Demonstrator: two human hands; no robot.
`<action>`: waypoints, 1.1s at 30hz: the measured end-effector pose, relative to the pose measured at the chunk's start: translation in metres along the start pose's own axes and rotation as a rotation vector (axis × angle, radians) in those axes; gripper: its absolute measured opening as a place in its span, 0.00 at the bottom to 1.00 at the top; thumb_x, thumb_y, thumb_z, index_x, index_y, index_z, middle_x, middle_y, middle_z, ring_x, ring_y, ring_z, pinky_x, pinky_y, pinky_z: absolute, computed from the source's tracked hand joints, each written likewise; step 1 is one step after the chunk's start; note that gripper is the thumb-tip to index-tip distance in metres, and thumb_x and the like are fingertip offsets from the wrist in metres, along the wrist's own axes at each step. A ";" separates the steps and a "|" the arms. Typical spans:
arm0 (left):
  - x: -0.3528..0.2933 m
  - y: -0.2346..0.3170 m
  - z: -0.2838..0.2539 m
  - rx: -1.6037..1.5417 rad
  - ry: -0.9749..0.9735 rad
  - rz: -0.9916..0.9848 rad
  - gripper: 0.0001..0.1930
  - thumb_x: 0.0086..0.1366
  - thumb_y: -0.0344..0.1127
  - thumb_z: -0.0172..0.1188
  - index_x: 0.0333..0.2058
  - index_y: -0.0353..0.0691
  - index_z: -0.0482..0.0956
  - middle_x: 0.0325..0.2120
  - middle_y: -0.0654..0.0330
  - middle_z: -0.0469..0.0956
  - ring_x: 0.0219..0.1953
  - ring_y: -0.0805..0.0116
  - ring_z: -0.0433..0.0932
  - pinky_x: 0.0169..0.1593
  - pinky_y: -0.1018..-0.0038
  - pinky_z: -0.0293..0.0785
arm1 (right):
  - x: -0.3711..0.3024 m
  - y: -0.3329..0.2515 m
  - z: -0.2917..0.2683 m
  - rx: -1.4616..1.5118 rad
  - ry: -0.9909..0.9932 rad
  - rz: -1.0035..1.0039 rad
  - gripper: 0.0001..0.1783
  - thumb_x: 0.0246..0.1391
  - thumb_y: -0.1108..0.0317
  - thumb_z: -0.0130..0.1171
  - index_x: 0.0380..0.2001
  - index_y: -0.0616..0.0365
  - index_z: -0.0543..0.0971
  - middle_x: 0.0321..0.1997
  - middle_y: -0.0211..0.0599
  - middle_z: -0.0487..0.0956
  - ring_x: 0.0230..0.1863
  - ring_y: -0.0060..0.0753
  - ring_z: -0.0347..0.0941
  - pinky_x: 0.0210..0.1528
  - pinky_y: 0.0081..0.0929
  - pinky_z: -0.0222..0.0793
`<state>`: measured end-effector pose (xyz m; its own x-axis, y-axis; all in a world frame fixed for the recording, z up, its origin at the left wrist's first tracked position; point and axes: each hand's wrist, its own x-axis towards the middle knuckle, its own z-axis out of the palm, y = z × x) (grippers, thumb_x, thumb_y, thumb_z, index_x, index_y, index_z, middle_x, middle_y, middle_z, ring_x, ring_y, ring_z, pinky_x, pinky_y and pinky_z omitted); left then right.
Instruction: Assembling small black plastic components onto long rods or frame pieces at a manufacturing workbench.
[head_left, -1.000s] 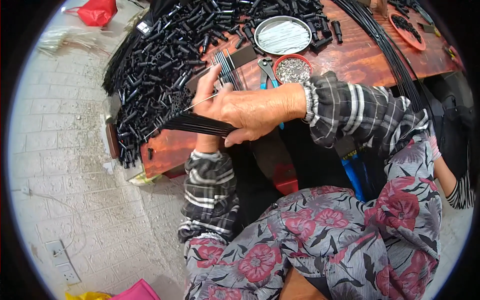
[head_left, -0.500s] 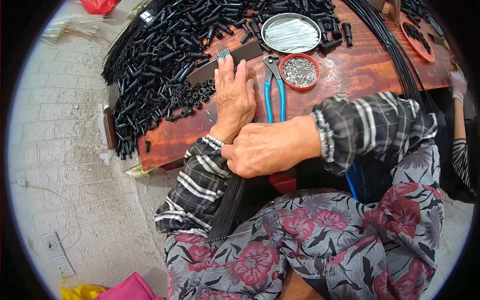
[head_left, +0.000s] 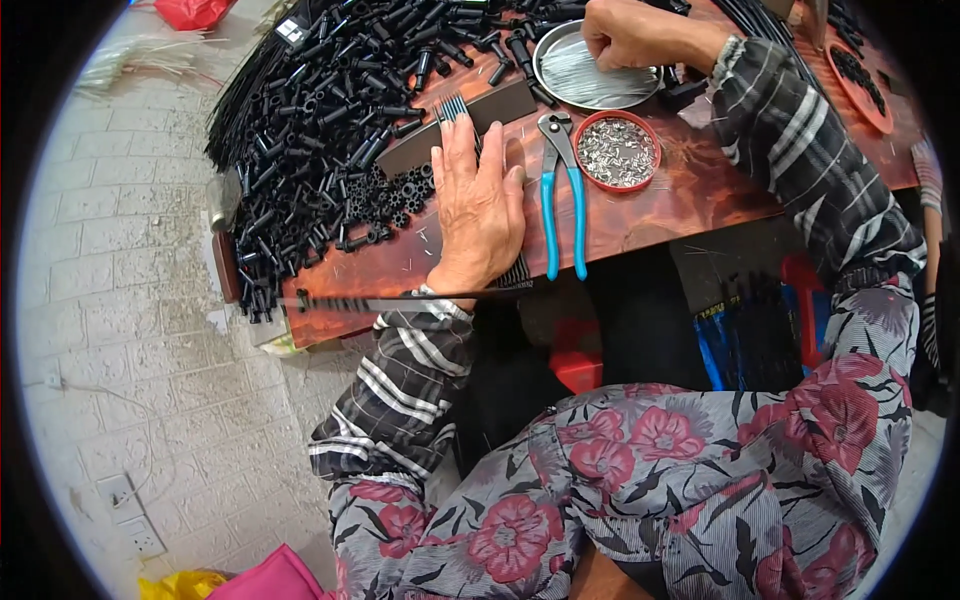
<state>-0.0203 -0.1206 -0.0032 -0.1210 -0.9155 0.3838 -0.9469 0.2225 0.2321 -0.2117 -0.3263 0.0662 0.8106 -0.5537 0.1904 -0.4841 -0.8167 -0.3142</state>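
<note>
Hands now work apart: the right hand [head_left: 645, 38] has left the left hand's side [head_left: 475, 205] for one o'clock, fingers curled over thin white strips [head_left: 590, 88] in the round metal tray [head_left: 541, 82]; any pinch cannot be told. At twelve o'clock, the left lies with fingers extended toward slender metal pins [head_left: 452, 106], leaving the strips to the right.

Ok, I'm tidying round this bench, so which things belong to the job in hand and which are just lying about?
Likely in the job:
white sticks in the round tray, at the right hand
thin rods at the left hand
pliers, metal bits and black tubes close by, probably

Likely just lying about:
red bag
yellow bag
</note>
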 end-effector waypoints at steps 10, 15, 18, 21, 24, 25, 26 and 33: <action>0.001 0.005 0.004 0.006 -0.003 0.001 0.22 0.58 0.34 0.48 0.51 0.33 0.62 0.56 0.42 0.51 0.60 0.46 0.46 0.60 0.53 0.40 | 0.013 0.001 -0.006 -0.176 0.169 -0.200 0.07 0.26 0.72 0.52 0.11 0.66 0.74 0.13 0.52 0.69 0.15 0.47 0.68 0.18 0.36 0.61; -0.003 0.001 -0.006 0.052 -0.054 -0.026 0.22 0.58 0.35 0.48 0.51 0.32 0.62 0.56 0.41 0.50 0.60 0.46 0.47 0.60 0.53 0.40 | 0.030 -0.056 0.017 -0.009 0.214 -0.268 0.05 0.27 0.74 0.52 0.13 0.66 0.75 0.15 0.54 0.70 0.19 0.50 0.70 0.21 0.37 0.63; -0.002 0.003 -0.002 0.034 -0.067 -0.019 0.22 0.58 0.35 0.47 0.51 0.31 0.62 0.56 0.41 0.50 0.60 0.45 0.47 0.60 0.53 0.40 | 0.028 -0.068 0.011 0.144 0.071 -0.221 0.06 0.28 0.76 0.52 0.16 0.66 0.75 0.17 0.55 0.72 0.22 0.51 0.72 0.24 0.36 0.65; 0.000 0.005 -0.006 0.034 -0.075 -0.029 0.22 0.58 0.34 0.47 0.50 0.30 0.62 0.56 0.41 0.50 0.60 0.45 0.47 0.60 0.54 0.40 | 0.020 -0.083 0.016 -0.116 0.300 -0.161 0.05 0.30 0.77 0.51 0.16 0.65 0.76 0.16 0.54 0.72 0.22 0.49 0.71 0.23 0.35 0.64; 0.000 0.006 -0.004 0.023 -0.084 -0.029 0.22 0.58 0.34 0.47 0.50 0.30 0.62 0.56 0.41 0.50 0.60 0.45 0.47 0.60 0.54 0.41 | 0.025 -0.070 0.065 0.138 0.118 -0.208 0.11 0.39 0.76 0.54 0.30 0.59 0.79 0.24 0.48 0.77 0.28 0.45 0.74 0.29 0.33 0.68; -0.001 0.005 -0.004 0.020 -0.084 -0.025 0.21 0.58 0.34 0.47 0.50 0.30 0.62 0.56 0.41 0.50 0.60 0.44 0.47 0.60 0.54 0.41 | 0.028 -0.065 0.072 0.119 0.125 -0.221 0.16 0.38 0.78 0.54 0.34 0.55 0.79 0.28 0.46 0.78 0.33 0.45 0.75 0.33 0.33 0.69; -0.001 0.004 -0.006 0.025 -0.083 -0.028 0.21 0.58 0.34 0.47 0.50 0.30 0.62 0.56 0.41 0.50 0.60 0.44 0.47 0.60 0.54 0.41 | 0.029 -0.068 0.070 0.121 0.126 -0.225 0.16 0.38 0.78 0.54 0.34 0.55 0.79 0.28 0.46 0.78 0.33 0.45 0.75 0.33 0.33 0.69; -0.002 0.003 -0.005 0.001 -0.064 -0.027 0.22 0.59 0.34 0.47 0.50 0.30 0.62 0.56 0.40 0.51 0.60 0.43 0.47 0.60 0.54 0.41 | 0.029 -0.080 0.058 0.158 -0.012 -0.147 0.13 0.40 0.75 0.55 0.34 0.55 0.79 0.27 0.47 0.77 0.31 0.45 0.74 0.33 0.33 0.69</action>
<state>-0.0209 -0.1161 0.0011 -0.1141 -0.9407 0.3193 -0.9503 0.1971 0.2411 -0.1308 -0.2676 0.0430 0.8732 -0.4274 0.2342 -0.3032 -0.8526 -0.4257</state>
